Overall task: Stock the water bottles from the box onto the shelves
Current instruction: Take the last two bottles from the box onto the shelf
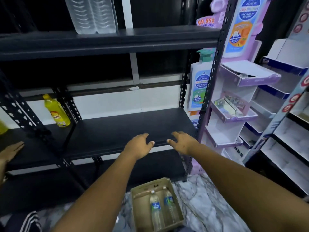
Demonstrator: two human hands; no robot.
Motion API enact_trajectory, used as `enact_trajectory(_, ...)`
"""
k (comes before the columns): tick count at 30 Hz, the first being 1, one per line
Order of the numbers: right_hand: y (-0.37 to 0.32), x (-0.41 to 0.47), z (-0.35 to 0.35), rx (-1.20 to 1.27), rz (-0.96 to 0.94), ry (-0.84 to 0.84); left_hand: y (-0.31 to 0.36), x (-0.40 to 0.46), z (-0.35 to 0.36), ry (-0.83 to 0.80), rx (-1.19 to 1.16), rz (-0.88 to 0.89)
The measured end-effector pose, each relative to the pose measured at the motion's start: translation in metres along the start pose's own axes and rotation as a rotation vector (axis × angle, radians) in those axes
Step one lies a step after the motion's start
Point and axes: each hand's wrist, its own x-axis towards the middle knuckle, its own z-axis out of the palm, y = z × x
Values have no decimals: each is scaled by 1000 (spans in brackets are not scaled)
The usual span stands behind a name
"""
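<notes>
Both hands, left hand (pixel 138 145) and right hand (pixel 181 141), are hovering with relaxed, empty fingers over the dark shelf (pixel 117 131) (likely between placements), while two water bottles (pixel 156 213) are lying in the cardboard box (pixel 143 213) below.

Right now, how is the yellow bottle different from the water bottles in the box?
The yellow bottle stands on the shelf; the two water bottles lie flat in the box. It is opaque yellow with a yellow cap; they are clear, with blue labels and white caps. All are capped.
</notes>
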Motion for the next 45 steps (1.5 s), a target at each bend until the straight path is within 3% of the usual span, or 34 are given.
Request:
enact_trajectory(19,76,40,259,73,105,-290,-117,16,247,-192,-76,-140)
enact_trajectory(32,181,147,481,245,130,-352,-199,94,483,-227,-119,-287)
enact_trajectory(45,228,220,667,189,206,-326,-305,156,683,-180,-261,-304)
